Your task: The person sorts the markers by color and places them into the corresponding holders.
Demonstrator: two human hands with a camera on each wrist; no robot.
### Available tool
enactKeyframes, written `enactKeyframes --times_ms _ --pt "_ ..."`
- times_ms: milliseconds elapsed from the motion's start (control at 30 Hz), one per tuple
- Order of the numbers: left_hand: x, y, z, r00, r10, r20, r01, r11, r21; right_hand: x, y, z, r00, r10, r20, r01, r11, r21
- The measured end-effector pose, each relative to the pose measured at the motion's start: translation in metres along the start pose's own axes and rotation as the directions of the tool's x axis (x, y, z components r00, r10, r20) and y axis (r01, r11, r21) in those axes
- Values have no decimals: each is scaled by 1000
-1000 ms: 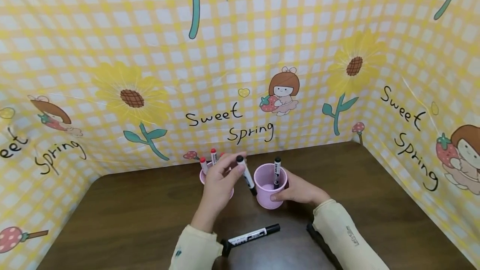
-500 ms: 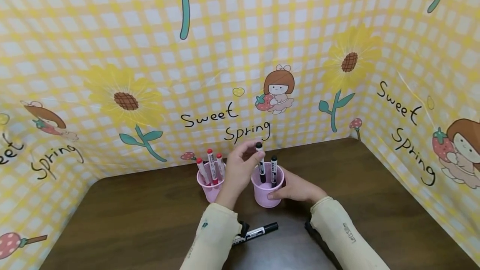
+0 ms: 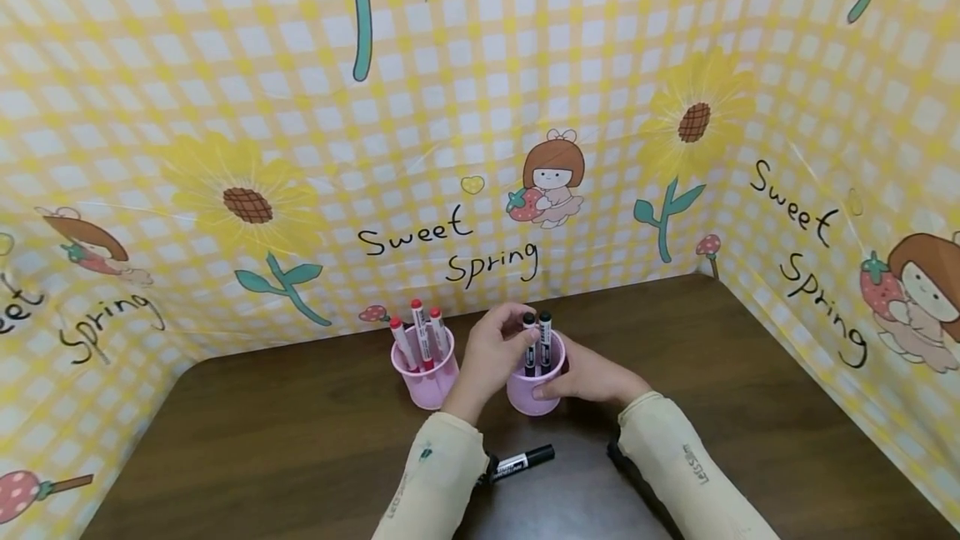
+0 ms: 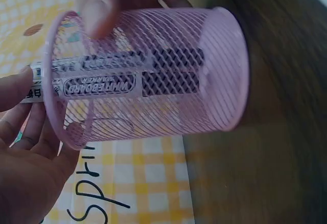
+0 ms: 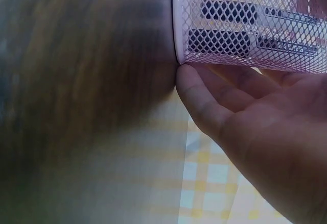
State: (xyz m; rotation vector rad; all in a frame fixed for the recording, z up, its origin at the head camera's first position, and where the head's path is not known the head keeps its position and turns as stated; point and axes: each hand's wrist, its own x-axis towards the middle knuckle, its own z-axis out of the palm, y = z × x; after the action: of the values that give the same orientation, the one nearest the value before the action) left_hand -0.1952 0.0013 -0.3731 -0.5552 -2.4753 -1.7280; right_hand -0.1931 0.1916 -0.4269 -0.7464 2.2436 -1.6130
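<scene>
My left hand (image 3: 489, 357) pinches the upper end of a black-capped whiteboard marker (image 3: 530, 350), whose lower part is inside a pink mesh cup (image 3: 532, 402). A second black-capped marker (image 3: 545, 347) stands right beside it in the same cup. Both barrels show through the mesh in the left wrist view, with the left thumb (image 4: 15, 89) against one marker at the rim. The right hand (image 3: 596, 373) grips this cup from its right side, thumb on the front. In the right wrist view, one fingertip (image 5: 189, 76) lies at the cup's base.
Another pink cup (image 3: 431, 394) with several red-capped markers (image 3: 420, 338) stands to the left on the brown table (image 3: 285, 432). A black-capped marker (image 3: 527, 462) lies in front, partly covered by the left sleeve. A checked yellow cloth (image 3: 420, 148) walls the back and sides.
My left hand has moved right from near the left cup, carrying the marker over the right cup and lowering it inside. The right hand keeps its hold on the cup.
</scene>
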Motion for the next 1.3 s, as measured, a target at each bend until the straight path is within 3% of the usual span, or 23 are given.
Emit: enactKeyframes --times_ms 767,1300 --pt "-1 0 4 999 -31 25 29 997 73 -1 0 0 1000 10 -3 -10 1000 16" --pt "-2 -1 2 999 -18 33 17 999 49 0 -1 1 1000 -8 13 7 999 33"
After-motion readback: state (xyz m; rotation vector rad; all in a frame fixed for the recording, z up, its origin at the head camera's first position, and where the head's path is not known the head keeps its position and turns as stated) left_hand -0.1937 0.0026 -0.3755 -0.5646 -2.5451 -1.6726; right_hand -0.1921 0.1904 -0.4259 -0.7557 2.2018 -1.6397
